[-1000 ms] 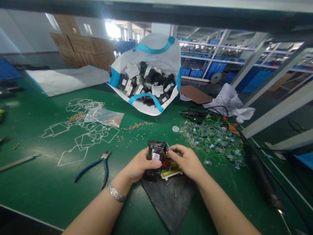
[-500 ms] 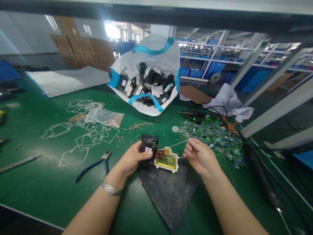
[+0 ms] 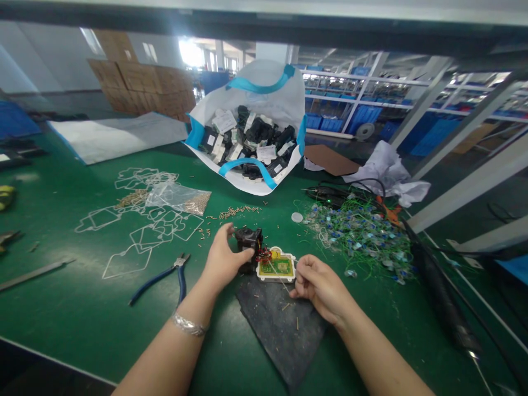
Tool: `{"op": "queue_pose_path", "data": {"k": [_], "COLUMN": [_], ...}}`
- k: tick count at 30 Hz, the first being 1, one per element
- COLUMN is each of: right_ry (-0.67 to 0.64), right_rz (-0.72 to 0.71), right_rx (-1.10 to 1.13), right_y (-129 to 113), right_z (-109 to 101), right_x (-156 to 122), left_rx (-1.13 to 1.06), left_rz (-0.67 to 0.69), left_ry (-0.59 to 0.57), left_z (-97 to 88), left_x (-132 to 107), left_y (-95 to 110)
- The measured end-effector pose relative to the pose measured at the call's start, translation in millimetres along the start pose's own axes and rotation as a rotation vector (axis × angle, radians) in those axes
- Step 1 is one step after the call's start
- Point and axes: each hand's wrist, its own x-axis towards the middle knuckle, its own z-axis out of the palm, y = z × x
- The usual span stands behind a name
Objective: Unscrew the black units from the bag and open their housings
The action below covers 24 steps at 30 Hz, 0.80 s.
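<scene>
My left hand (image 3: pixel 225 256) grips a black plastic housing (image 3: pixel 248 242), thumb on the near side and fingers behind it. Red and dark wires join the housing to a white-rimmed cover (image 3: pixel 269 280) with a green circuit board (image 3: pixel 280 267) inside. The cover lies face up at the top of a dark cloth (image 3: pixel 280 324). At the cover's right edge, my right hand (image 3: pixel 319 286) is closed with its fingertips pinching a thin pale strand (image 3: pixel 280 279). The strand slants from the wires across the board to those fingertips. Several small screws (image 3: pixel 297 323) lie on the cloth.
Blue-handled cutters (image 3: pixel 180 275), pale loop-shaped gaskets (image 3: pixel 142 237), loose screws (image 3: pixel 233 212) and a bag of screws (image 3: pixel 197 203) lie leftward and behind. A white bag (image 3: pixel 247 184) holds black units. Rightward are a tangled green-wire pile (image 3: pixel 363 231) and a black electric screwdriver (image 3: pixel 441 297).
My right hand has come down and left, closer to the cover. The strand, stretched up and right before, now slants down across the board. My left fingers have lifted slightly around the housing.
</scene>
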Motion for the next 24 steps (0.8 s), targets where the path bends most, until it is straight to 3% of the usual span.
{"op": "queue_pose_path", "data": {"k": [2, 3, 7, 10, 12, 15, 24], "right_ry": [0.010, 0.015, 0.027, 0.054, 0.077, 0.104, 0.155], "right_rz": [-0.014, -0.020, -0.034, -0.045, -0.058, -0.082, -0.122], "right_rx": [0.023, 0.034, 0.054, 0.041, 0.029, 0.007, 0.027], "right_y": [1, 1, 4, 7, 10, 15, 18], "right_z": [1, 1, 0, 0, -1, -2, -3], "right_x": [0, 0, 3, 4, 5, 8, 12], "left_rx": [-0.009, -0.020, 0.086, 0.472, 0.704, 0.855, 0.824], "left_rz": [0.208, 0.302, 0.552, 0.719, 0.765, 0.769, 0.841], "left_ry": [0.160, 0.133, -0.313, -0.416, -0.414, -0.453, -0.448], "left_z": [5.8, 10.3, 37.9, 57.0, 62.3, 61.0, 60.9], "left_x": [-11, -18, -42, -48, -47, -45, -46], "left_y": [4, 6, 6, -1, -5, -5, -3]}}
